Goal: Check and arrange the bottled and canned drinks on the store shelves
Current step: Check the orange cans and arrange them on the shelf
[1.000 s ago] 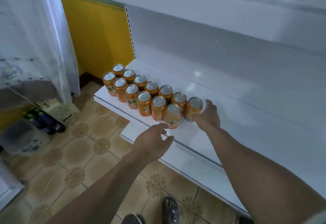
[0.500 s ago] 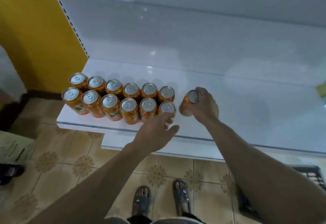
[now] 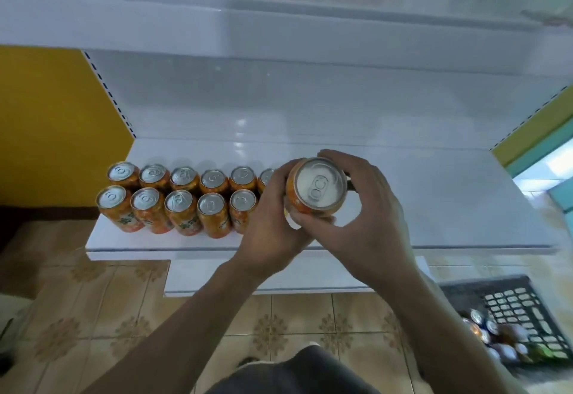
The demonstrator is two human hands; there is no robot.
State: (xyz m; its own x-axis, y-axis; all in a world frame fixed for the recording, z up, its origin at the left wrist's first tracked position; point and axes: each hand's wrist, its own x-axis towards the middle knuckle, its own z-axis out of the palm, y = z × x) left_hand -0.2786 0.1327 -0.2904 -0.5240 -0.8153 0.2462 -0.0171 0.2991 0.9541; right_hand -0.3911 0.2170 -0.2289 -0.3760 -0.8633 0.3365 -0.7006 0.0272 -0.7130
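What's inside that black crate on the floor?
The crate holds a heap of drinks; a few silver can tops show. It is blurred, and the frame edge cuts it off, so kinds and count are unknown.

— The shelf (image 3: 440, 207)?
— White, smooth and glossy; it mirrors the lights.
— The soda cans (image 3: 178, 204) on it?
— Metal, with dull silver lids and shiny printed orange sides.
— Below the shelf?
— Glazed floor tiles (image 3: 93, 316) and a black plastic crate (image 3: 465, 290).

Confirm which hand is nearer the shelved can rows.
Left. The left hand is at the right end of the can rows, overlapping the last cans; the right hand grips the held can from its far side, farther right.
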